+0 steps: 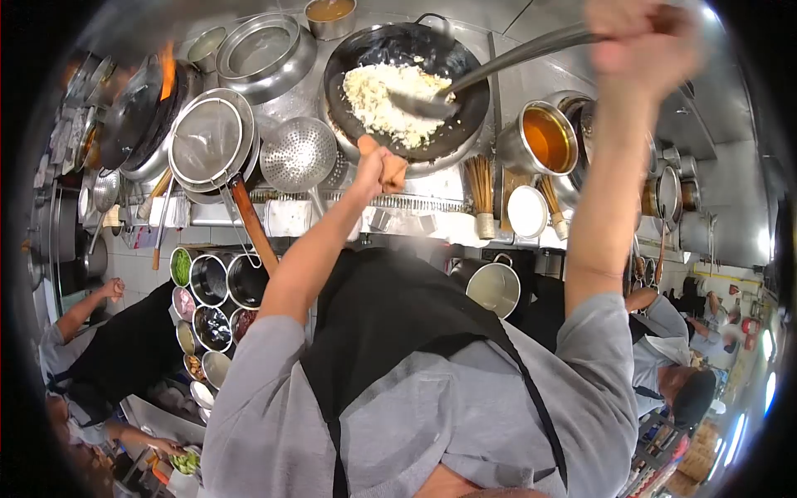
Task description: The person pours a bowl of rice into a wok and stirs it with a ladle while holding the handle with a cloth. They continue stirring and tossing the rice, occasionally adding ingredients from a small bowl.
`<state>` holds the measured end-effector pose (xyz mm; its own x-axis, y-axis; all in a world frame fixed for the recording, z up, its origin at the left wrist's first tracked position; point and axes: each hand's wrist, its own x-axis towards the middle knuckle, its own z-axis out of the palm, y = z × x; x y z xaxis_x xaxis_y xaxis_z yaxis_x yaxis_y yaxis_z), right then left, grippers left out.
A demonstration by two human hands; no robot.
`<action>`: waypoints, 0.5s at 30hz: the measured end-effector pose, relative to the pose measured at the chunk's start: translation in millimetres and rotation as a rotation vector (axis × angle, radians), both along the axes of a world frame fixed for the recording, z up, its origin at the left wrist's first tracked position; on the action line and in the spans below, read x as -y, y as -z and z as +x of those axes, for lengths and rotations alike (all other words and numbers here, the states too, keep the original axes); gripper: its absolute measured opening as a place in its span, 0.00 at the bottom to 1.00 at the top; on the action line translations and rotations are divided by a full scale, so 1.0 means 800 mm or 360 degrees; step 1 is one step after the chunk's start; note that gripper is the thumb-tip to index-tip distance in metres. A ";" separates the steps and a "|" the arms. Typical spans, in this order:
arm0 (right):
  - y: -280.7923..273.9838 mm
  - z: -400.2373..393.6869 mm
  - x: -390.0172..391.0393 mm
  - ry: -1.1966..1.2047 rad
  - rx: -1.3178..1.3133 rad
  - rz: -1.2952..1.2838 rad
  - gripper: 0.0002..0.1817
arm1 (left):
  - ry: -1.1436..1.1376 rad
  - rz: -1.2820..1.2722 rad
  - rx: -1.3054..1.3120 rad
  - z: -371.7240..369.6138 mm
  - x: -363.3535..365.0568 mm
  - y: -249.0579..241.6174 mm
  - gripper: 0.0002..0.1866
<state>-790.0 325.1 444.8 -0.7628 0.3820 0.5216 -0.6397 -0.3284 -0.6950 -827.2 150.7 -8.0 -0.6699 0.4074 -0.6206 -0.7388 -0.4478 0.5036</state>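
Observation:
A black wok (465, 66) sits on the stove, holding pale, crumbly food like fried rice (374, 95). At the wok's near rim, my left hand (374, 173) is closed around a tan, folded cloth (393, 176). Whatever part of the wok lies under the cloth is hidden. Raised at the upper right, my right hand (643, 46) grips the end of a long metal ladle (523, 58). The ladle's head rests in the food and is smeared by motion, as is the hand.
Left of the wok are a perforated skimmer (299, 153) and a wood-handled mesh strainer (207, 141). A pot of orange liquid (548, 141), bamboo brushes (480, 187) and a white bowl (527, 212) stand right. Ingredient tubs (209, 280) are below left. Co-workers (664, 332) stand on both sides.

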 end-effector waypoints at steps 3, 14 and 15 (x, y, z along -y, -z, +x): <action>-0.087 0.046 -0.027 0.0358 -0.0312 0.0262 0.32 | 0.0167 -0.0124 -0.0083 -0.014 0.003 0.001 0.14; 0.205 -0.063 -0.072 0.0029 0.0003 0.0020 0.22 | 0.0620 -0.0573 -0.0620 0.087 0.096 -0.139 0.30; 0.157 -0.049 -0.071 -0.0014 -0.0065 0.0055 0.22 | 0.0741 -0.0856 -0.1097 0.086 0.117 -0.178 0.32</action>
